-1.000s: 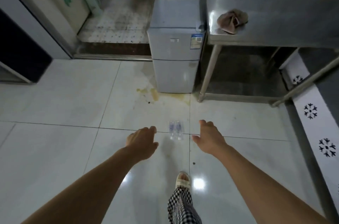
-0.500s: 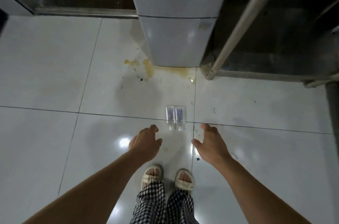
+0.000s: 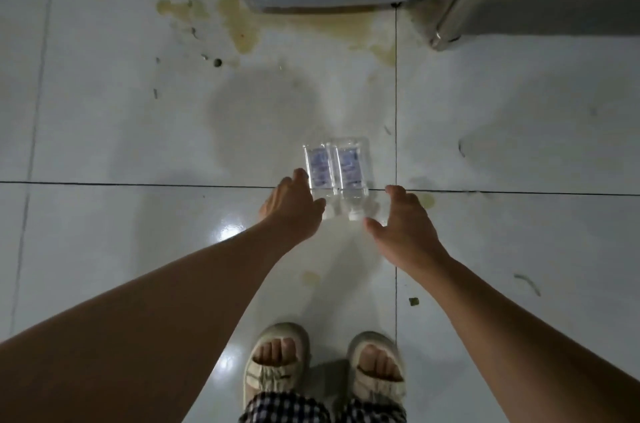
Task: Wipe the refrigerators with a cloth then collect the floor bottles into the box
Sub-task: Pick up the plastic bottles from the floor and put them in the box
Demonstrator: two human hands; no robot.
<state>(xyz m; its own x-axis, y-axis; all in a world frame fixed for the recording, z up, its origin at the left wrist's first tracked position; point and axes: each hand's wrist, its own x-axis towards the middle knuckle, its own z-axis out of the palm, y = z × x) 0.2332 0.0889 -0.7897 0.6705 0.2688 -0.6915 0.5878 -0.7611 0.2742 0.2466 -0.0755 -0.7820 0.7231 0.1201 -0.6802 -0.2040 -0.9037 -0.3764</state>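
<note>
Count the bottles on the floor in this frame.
2. Left bottle lies by the left hand, right bottle beside it, touching, caps toward the person, near the right hand. More may lie out of frame.
</note>
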